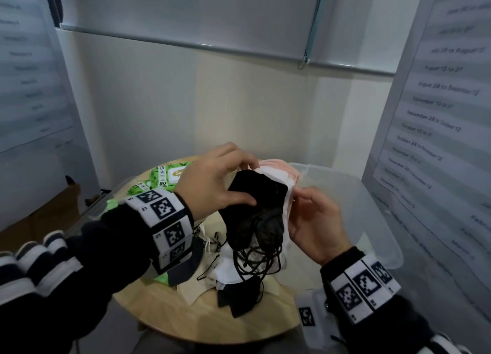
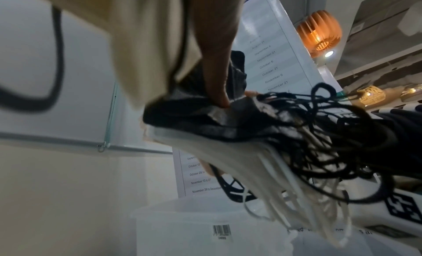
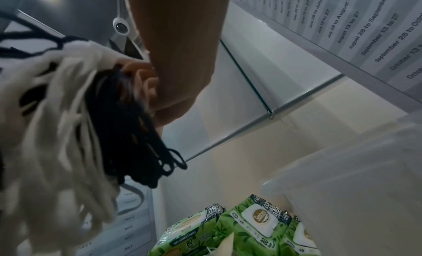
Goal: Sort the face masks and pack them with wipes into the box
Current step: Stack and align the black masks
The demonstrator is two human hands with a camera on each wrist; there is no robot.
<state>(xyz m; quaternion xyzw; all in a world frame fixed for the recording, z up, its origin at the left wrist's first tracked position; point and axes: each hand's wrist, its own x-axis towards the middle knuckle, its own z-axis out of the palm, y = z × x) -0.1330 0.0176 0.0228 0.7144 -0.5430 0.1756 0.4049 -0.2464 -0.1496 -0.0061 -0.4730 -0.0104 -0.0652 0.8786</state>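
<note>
A stack of face masks is held up between both hands above the round wooden table point(image 1: 164, 311). Black masks point(image 1: 255, 202) lie on top, white masks point(image 1: 276, 174) and pink ones point(image 1: 279, 166) behind. My left hand point(image 1: 247, 180) pinches the black masks, thumb on the front, fingers over the top edge. My right hand point(image 1: 303, 210) grips the stack's right edge. Black and white ear loops point(image 1: 255, 258) dangle below. In the left wrist view a finger point(image 2: 217, 83) presses the black masks point(image 2: 194, 115) over the white masks point(image 2: 228, 151). The right wrist view shows my right hand point(image 3: 157, 90) on the bundle, with its white loops point(image 3: 57, 115).
A clear plastic box point(image 1: 377, 194) stands open at the right, by the table. Green wipes packs point(image 1: 167, 176) lie at the table's far left, also seen as wipes packs point(image 3: 251, 223). Loose masks point(image 1: 225, 276) are heaped under the hands. Walls with printed sheets close in on both sides.
</note>
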